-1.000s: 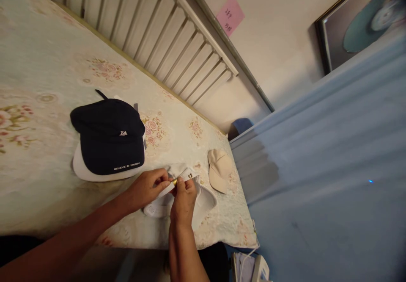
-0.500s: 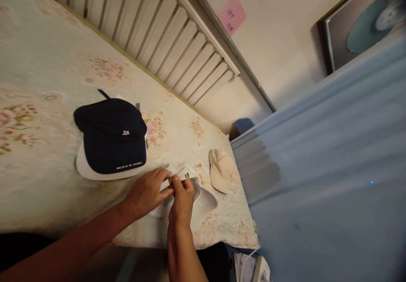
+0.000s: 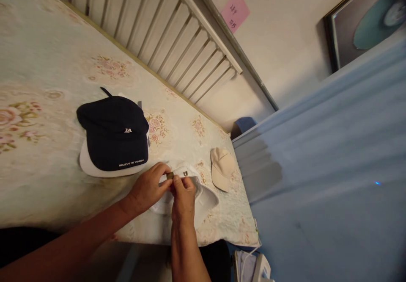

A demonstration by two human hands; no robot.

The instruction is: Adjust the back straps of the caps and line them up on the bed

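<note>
A white cap (image 3: 207, 201) lies on the floral cloth with its opening partly facing me. Its back strap carries a brass-coloured buckle (image 3: 170, 175), and a small metal eyelet (image 3: 185, 173) shows further right. My left hand (image 3: 149, 187) is closed in a pinch on the strap at the buckle's left side. Close against it, my right hand (image 3: 183, 193) pinches the strap just right of the buckle, thumb and fingers together. The fingers cover part of the strap, and my right hand hides part of the cap.
To the left, a navy cap (image 3: 116, 125) rests on top of a white-brimmed cap (image 3: 95, 165). A beige cap (image 3: 222, 167) lies near the right end of the bed (image 3: 57, 155). Behind stands a slatted rail (image 3: 177, 40); a blue curtain (image 3: 317, 180) hangs at the right.
The brass buckle shows more clearly between my fingers, and the strap's right end sits slightly lower and further left. My hands stay pinched at the strap. The view has shifted slightly.
</note>
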